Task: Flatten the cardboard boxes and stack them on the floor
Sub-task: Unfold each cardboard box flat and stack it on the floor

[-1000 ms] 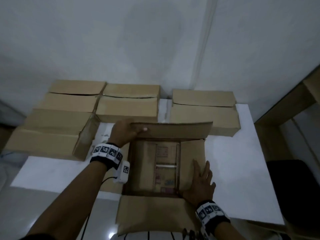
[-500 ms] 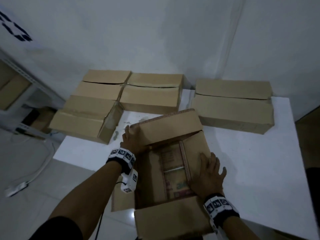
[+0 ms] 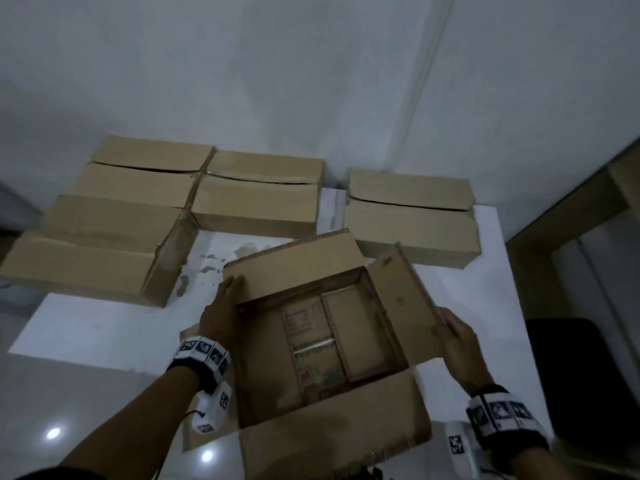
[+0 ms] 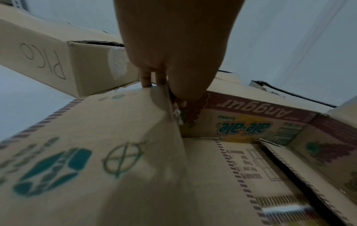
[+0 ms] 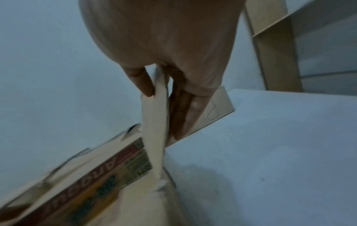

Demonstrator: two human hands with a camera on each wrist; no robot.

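White table (image 3: 104,327) bears the "ale-ale Anggur" box (image 4: 245,126), both hands' grips pinching its flaps.

A white worktop (image 3: 104,327) carries 4 closed cardboard boxes (image 3: 258,199) along its far edge by the wall, and 1 open cardboard box (image 3: 329,344) at its near edge, flaps spread.

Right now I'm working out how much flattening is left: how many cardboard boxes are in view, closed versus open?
Closed cardboard boxes: 4
Open cardboard box: 1
Total: 5
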